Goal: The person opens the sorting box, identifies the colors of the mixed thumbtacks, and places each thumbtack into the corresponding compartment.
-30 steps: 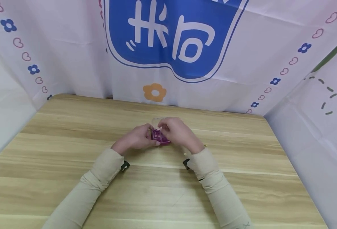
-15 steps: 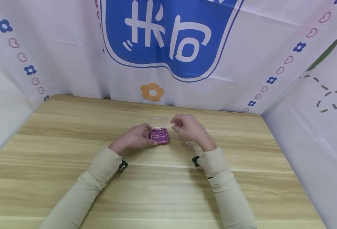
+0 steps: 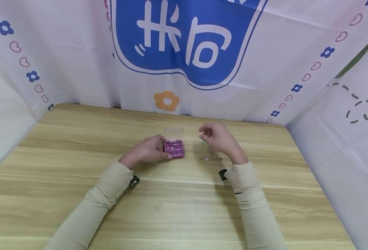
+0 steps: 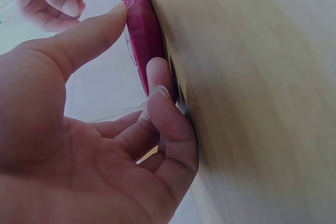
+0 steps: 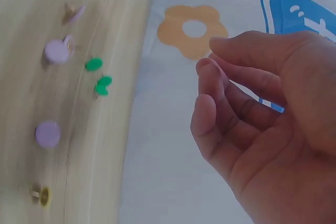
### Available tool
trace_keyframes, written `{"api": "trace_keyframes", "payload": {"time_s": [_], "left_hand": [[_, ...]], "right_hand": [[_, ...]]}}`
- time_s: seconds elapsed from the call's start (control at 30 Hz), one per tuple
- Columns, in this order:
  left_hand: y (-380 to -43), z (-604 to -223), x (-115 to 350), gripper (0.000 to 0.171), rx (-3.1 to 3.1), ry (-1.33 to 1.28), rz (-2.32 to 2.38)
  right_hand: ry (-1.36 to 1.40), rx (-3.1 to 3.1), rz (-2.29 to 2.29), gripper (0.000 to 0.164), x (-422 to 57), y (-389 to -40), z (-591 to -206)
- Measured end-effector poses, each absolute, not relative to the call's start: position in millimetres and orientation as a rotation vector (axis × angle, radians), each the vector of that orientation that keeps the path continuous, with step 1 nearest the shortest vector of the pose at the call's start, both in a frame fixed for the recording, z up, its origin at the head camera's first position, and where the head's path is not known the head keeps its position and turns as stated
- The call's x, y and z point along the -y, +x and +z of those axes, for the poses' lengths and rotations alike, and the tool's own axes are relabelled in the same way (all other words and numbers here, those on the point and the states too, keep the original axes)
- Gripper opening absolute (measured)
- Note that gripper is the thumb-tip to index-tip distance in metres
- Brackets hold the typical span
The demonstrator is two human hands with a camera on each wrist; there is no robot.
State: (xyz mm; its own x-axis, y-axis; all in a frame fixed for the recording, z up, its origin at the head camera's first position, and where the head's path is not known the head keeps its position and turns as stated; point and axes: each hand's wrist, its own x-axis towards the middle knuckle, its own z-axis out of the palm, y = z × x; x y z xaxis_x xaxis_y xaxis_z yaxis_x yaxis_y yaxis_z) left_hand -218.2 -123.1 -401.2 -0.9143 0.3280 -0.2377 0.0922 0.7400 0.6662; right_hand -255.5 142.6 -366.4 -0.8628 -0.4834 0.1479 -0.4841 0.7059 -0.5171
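My left hand [image 3: 147,150] grips a purple compartment case [image 3: 174,152], thumb along its front edge and fingers at its left side. The clear lid [image 3: 173,133] stands raised at the back. Small pinkish pieces show in the rear compartments. Seen from the left wrist, the case [image 4: 144,30] sits on the tabletop between thumb and fingers. To the right, my right hand [image 3: 219,137] hovers over loose thumbtacks, its fingers loosely bent with nothing between them. Below it in the right wrist view lie lilac thumbtacks [image 5: 56,51], green thumbtacks [image 5: 93,64] and a gold thumbtack [image 5: 45,196].
The wooden table [image 3: 159,208] extends on every side of the hands. A yellow thumbtack [image 3: 200,167] lies nearer the front than the others. Behind the table hangs a printed white cloth [image 3: 134,90], with more white cloth at both sides.
My right hand has withdrawn from over the case and moved right, above the thumbtacks, uncovering the compartments and lid. The left hand keeps its grip on the case.
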Motion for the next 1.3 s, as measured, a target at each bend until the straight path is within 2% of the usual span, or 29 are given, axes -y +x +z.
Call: {"api": "trace_keyframes", "payload": {"time_s": [0.5, 1.1, 1.3], "left_hand": [[-219.5, -402.9, 124.5, 0.070, -2.588, 0.329, 0.977], [-217.5, -402.3, 122.0, 0.068, -2.584, 0.334, 1.004], [-217.0, -400.1, 121.9, 0.067, -2.589, 0.332, 0.990]], "right_hand": [[0.736, 3.039, 0.854, 0.018, -148.7, -262.6, -387.1], [0.711, 3.103, 0.624, 0.005, -138.5, -260.5, -395.5], [0.715, 3.099, 0.628, 0.007, -137.2, -262.5, -397.2]]}}
